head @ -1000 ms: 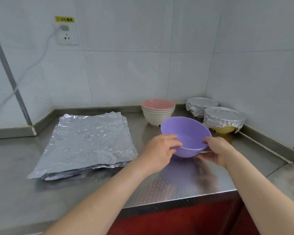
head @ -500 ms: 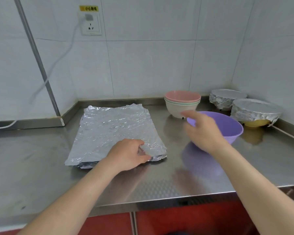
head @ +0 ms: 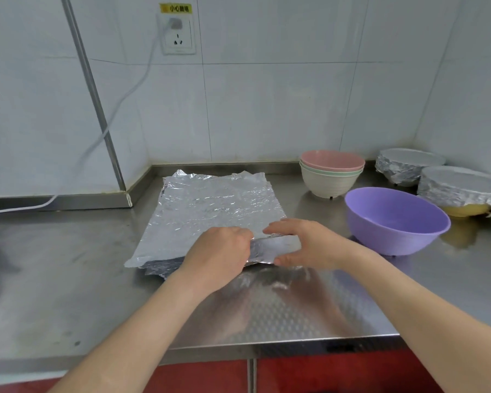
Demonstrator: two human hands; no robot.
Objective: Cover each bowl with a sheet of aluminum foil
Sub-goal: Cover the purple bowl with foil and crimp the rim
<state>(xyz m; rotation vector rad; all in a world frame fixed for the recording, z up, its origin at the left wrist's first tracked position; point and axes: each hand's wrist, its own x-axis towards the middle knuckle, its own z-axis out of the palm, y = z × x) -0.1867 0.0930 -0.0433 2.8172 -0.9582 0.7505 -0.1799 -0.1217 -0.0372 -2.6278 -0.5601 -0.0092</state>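
A pile of foil sheets (head: 216, 202) lies flat on the metal counter (head: 68, 279). At the pile's near right corner, the right hand (head: 309, 245) pinches the top sheet (head: 270, 246), fingers on top, thumb under. The left hand (head: 221, 251) rests on the same corner with bent fingers; I cannot tell if they grab anything. Just right of the pile sits the open purple bowl (head: 394, 219). Farther right are two covered bowls (head: 459, 188).

soft even light, glare on counter (head: 281, 313)
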